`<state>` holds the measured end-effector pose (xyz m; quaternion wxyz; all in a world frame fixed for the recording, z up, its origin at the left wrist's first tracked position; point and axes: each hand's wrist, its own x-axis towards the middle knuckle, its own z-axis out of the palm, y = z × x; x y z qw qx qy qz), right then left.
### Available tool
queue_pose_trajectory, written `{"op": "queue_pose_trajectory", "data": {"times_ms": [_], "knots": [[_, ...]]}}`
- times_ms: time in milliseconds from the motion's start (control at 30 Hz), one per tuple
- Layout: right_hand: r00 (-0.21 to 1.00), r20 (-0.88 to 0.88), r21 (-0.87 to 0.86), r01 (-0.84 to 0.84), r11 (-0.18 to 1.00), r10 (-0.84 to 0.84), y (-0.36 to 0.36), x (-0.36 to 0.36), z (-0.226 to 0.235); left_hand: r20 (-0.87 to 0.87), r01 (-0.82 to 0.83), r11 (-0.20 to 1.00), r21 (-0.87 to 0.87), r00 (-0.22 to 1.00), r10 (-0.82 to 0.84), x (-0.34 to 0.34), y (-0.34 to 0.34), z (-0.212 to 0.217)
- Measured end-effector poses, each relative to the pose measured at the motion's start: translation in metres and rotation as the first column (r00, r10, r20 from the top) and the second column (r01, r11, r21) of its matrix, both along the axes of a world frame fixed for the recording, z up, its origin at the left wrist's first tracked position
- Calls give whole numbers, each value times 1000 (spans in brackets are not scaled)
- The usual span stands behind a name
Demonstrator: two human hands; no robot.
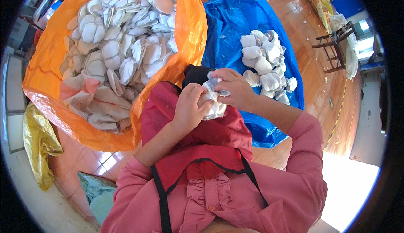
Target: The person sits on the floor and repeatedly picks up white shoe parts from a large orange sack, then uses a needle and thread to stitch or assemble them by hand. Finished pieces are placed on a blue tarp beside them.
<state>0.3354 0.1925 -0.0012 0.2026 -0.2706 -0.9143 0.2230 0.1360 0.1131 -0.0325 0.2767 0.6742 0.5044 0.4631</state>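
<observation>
Both my hands meet over my lap on a small white soft fabric bundle (215, 110). Fingers of my left hand (190, 108) pinch its left side. My right hand (236, 88) grips its upper part from the right, with a pale, thin strip of material between the fingertips. Part of the bundle is hidden behind my fingers. Beyond my left hand, a big orange sack (191, 27) lies wide open, full of loose, rounded white padded pieces (111, 49). Right of my hands, similar white bundles (264, 66) sit in a pile on a blue plastic sheet (229, 18).
A red apron (162, 102) covers my lap. On the left lie a yellow sack (37, 142) and a pale green bag (99, 195). Over shiny brown floor tiles (311, 64) at the right stands a wooden stool (335, 46), near another yellow sack (318, 3).
</observation>
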Motion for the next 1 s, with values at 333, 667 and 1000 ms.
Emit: {"op": "queue_pose_trajectory", "data": {"times_ms": [333,667,1000], "knots": [[999,-2,42,-52,998,52,-7,-17,-1,-15,58,995,-83,998,-59,-8,-3,-5],[996,-19,87,-90,992,92,-9,-13,-2,199,265,884,-386,959,-200,-23,2,21],[996,-49,-28,-72,997,70,-4,-29,-5,-30,295,941,-165,952,-304,-41,18,-6]]}}
